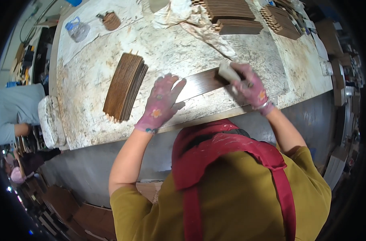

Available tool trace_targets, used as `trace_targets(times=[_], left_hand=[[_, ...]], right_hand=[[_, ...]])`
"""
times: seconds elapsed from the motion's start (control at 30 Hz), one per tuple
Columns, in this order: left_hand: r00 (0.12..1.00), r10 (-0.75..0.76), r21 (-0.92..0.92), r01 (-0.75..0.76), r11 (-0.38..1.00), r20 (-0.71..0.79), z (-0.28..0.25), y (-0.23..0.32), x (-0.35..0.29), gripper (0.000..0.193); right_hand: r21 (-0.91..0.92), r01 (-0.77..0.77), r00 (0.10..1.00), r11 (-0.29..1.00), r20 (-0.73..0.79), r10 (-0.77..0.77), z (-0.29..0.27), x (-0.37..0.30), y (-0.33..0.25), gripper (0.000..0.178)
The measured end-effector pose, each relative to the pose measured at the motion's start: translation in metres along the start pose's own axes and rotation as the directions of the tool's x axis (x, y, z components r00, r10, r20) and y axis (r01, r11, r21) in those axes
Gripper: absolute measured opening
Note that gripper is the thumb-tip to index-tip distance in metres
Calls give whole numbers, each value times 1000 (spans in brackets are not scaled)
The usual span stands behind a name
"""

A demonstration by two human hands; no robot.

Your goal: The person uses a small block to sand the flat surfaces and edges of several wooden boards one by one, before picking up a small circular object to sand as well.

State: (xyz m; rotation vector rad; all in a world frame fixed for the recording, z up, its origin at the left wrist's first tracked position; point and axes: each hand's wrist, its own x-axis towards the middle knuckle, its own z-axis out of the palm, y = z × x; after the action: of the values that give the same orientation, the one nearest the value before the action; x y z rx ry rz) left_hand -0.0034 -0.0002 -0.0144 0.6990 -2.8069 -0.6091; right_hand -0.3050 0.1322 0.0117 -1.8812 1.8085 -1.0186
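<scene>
A worker's left hand, in a stained pink glove with a flower print (161,100), lay partly open at the near end of a long, flat, dark-brown wood-grained board (199,85), fingers loosely spread and the thumb apart on the worker's side; whether it pinched the edge could not be told. Off to its right, the matching gloved right hand (251,88) curled around a pale, off-white pad (228,73) at the board's other end, the grip closed but its fingertips blurred. The board stretched between the two hands on a worn, paint-marked white worktable (171,52).

Doing this well appeared to call for a steady left hand, pressing lightly enough to spare the surface yet firmly enough to stop the board sliding. The pad seemed best kept flat, with even pressure and long strokes along the grain, and lifted cleanly at the ends. A bright reflection just right of the left hand offered a useful check, since streaks would likely have shown there first; the part beneath the pad was hidden.

Just left of the left hand stood a tilted stack of brown wooden slats with pale pegs at the ends (122,86), close enough that a wide elbow might have knocked it. Beyond both hands lay a crumpled, stained white cloth (187,14).
</scene>
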Motion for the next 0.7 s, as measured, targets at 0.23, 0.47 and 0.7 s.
trace_targets(times=[0.23,0.47,0.7], left_hand=[[963,-255,-157,266,951,85,-43,59,13,65],[974,-228,-126,224,967,-18,-34,67,16,64],[909,-413,-672,343,656,61,7,38,-1,63]], right_hand=[[-106,178,979,978,-81,-187,26,-23,-44,44],[-249,58,998,967,-9,-62,44,-29,-23,44],[35,-301,900,953,-321,296,-4,-39,40,37]])
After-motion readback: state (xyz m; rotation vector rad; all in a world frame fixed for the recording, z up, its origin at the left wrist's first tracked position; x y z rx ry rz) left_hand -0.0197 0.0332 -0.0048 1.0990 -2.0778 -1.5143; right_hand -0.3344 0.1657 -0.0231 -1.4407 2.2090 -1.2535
